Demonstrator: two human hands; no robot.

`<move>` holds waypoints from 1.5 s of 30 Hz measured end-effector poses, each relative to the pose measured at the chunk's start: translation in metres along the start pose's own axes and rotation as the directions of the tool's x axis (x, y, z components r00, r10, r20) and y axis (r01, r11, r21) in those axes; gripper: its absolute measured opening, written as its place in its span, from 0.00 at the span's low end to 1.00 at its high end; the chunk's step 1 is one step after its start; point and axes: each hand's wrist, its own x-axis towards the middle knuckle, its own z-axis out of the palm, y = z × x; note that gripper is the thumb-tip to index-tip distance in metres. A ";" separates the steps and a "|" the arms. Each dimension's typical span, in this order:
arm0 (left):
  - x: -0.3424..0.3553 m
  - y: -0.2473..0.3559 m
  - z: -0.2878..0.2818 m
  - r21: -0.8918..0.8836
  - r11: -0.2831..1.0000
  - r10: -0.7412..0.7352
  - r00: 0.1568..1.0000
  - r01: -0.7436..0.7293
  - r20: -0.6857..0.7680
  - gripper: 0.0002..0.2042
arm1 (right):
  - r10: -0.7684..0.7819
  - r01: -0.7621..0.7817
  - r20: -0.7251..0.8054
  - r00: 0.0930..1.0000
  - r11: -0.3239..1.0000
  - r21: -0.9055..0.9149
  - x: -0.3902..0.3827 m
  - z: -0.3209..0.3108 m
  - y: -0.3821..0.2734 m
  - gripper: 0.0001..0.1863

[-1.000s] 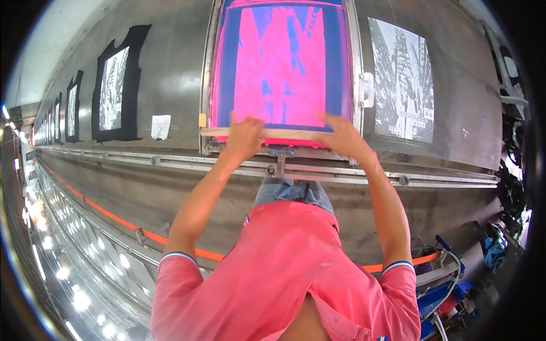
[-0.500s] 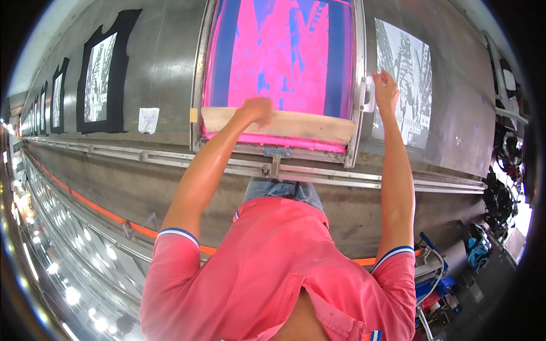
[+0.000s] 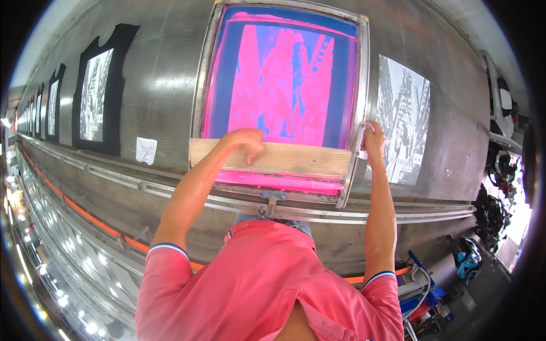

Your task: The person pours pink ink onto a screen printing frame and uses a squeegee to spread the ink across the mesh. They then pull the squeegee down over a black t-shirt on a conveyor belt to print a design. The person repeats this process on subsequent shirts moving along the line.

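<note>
A silk-screen frame (image 3: 364,57) with a metal border lies before me on the long grey table, its mesh blue and smeared with pink ink. Across its near end rests a wooden squeegee (image 3: 301,159), and a thick band of pink ink (image 3: 278,182) lies on my side of it. My left hand (image 3: 243,144) is closed over the squeegee's upper edge, fingers bent down its near face. On the frame's right side is a white handle (image 3: 361,139); my right hand (image 3: 373,138) is curled around it, partly hiding it.
A black-and-white print (image 3: 404,119) lies right of the frame. Leftward stand black garment pieces (image 3: 111,122) with prints, in a row, and a small whitish patch (image 3: 146,150). A metal rail (image 3: 318,213) runs along the table's near edge, close to my waist.
My left hand has come down onto the squeegee, and my right hand has closed on the white handle. The whole scene sits lower in the picture as my head view shifted.
</note>
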 end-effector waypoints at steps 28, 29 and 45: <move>0.091 0.015 -0.362 0.319 0.948 0.271 0.493 0.013 -0.827 0.11 | 0.082 -0.082 -0.043 0.996 0.997 0.009 -0.023 -0.019 -0.035 0.12; 0.097 0.009 -0.361 0.332 0.943 0.290 0.442 0.020 -0.849 0.10 | 0.078 -0.078 -0.041 0.996 0.997 0.000 -0.021 -0.017 -0.038 0.11; 0.050 0.002 -0.095 0.341 0.939 0.343 0.232 -0.051 -0.910 0.06 | -0.064 0.063 -0.029 0.998 0.997 -0.045 -0.020 -0.030 -0.039 0.17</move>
